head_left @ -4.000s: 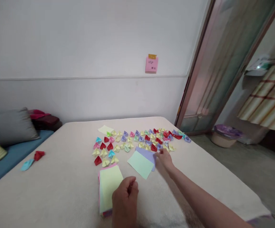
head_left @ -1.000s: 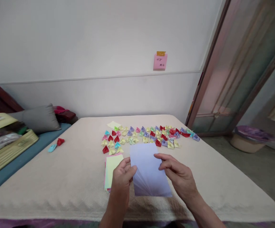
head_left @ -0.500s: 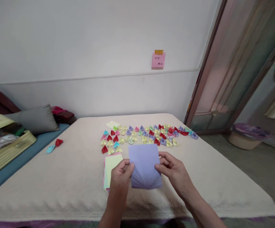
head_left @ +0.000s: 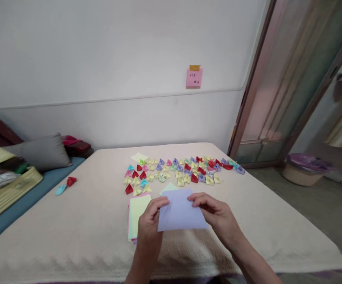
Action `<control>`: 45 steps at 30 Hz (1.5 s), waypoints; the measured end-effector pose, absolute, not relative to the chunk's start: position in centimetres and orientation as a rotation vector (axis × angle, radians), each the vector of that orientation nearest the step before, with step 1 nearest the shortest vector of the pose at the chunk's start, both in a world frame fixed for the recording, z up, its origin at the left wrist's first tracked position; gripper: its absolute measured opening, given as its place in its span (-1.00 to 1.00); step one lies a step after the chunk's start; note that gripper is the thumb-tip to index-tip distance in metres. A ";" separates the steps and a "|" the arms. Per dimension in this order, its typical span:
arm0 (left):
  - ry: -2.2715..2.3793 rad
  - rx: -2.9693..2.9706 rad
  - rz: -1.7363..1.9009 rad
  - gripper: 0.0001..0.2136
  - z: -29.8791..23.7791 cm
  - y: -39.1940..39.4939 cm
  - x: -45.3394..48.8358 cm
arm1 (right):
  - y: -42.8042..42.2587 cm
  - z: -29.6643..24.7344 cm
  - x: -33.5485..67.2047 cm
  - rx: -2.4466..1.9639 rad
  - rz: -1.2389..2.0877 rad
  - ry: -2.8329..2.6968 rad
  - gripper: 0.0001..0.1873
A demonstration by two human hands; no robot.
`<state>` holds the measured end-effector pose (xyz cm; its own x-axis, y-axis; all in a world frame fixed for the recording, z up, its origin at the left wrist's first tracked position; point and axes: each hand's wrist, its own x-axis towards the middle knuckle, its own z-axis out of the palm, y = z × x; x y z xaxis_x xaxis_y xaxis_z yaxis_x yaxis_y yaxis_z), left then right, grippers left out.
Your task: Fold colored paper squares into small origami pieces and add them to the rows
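1. A lavender four-sided paper sheet (head_left: 181, 211) is held up at lower centre of the frame, above a cream woven cloth (head_left: 280, 236), its near edge tipped toward the viewer.

2. The sheet's upper left edge is pinched by the left hand (head_left: 149, 221), fingers bent over the paper; its upper right edge is pinched by the right hand (head_left: 220, 217), with fingertips laid on the face. The undersides of both grips are hidden, and whether the sheet is single or doubled cannot be told.

3. The step in hand is judged to be the handling and squaring of this one sheet between two hands, in mid-air.

4. For the next move, an even pinch on both sides seems to be called for, with edges lined up and the thin paper spared any stray crease.

5. Just behind, at centre, a pale mint-green paper sheet (head_left: 170, 186) is partly covered by the lavender one. At lower centre-left, a yellow-topped stack of coloured paper sheets (head_left: 138, 213) is partly hidden by the left hand.

6. Across the middle of the frame, small pointed folded-paper pieces (head_left: 194, 178) in red, yellow, lavender, pink and blue are spread in loose rows.
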<state>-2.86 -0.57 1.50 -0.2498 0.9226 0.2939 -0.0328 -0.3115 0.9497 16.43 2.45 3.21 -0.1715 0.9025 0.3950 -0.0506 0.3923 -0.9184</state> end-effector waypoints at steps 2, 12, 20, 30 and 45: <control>1.189 1.369 1.698 -0.86 1.5 -0.6 -3.0 | 2.4 3.3 16.5 -0.762 0.981 -1.539 -0.94; 1.185 1.173 1.717 -0.85 2.3 -1.3 -2.3 | 1.5 4.0 16.8 -0.809 0.814 -1.584 -0.82; 1.043 0.806 1.572 -0.85 2.6 -1.2 -0.9 | 1.2 3.6 15.9 -0.789 0.885 -1.556 -0.82; 1.182 0.869 1.558 -0.86 2.7 -1.5 -0.3 | 2.1 3.0 15.7 -0.856 1.053 -1.256 -0.84; 1.204 0.844 1.754 -0.83 1.0 -1.3 0.1 | 1.2 2.9 15.0 -0.980 1.029 -1.178 -0.80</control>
